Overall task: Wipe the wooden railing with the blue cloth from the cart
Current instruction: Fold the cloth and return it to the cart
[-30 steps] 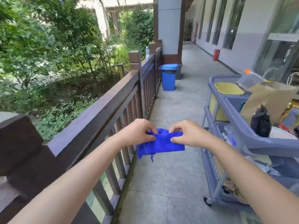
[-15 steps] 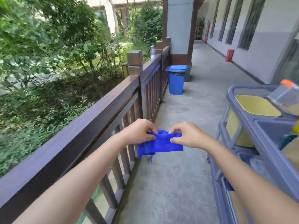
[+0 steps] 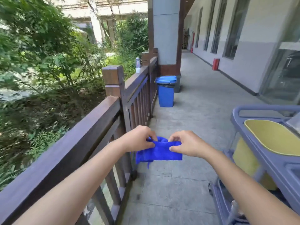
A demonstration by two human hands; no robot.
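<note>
A folded blue cloth [image 3: 159, 152] hangs in the air over the concrete walkway, held along its top edge by both hands. My left hand [image 3: 139, 138] pinches its left end and my right hand [image 3: 185, 144] pinches its right end. The dark brown wooden railing [image 3: 78, 140] runs along the left, its top rail just left of my left forearm; the cloth is apart from it. The grey-blue cart [image 3: 276, 161] stands at the right edge, only partly in view.
A square railing post [image 3: 113, 80] rises ahead. A clear bottle [image 3: 138, 65] stands on the farther rail. A blue bin [image 3: 165, 91] sits by the grey pillar [image 3: 165, 30]. A yellow tub [image 3: 269, 137] sits in the cart. Bushes lie beyond the railing.
The view has swung left and forward: the cart has slid toward the right edge and the railing post is closer. Both hands keep the same hold on the cloth.
</note>
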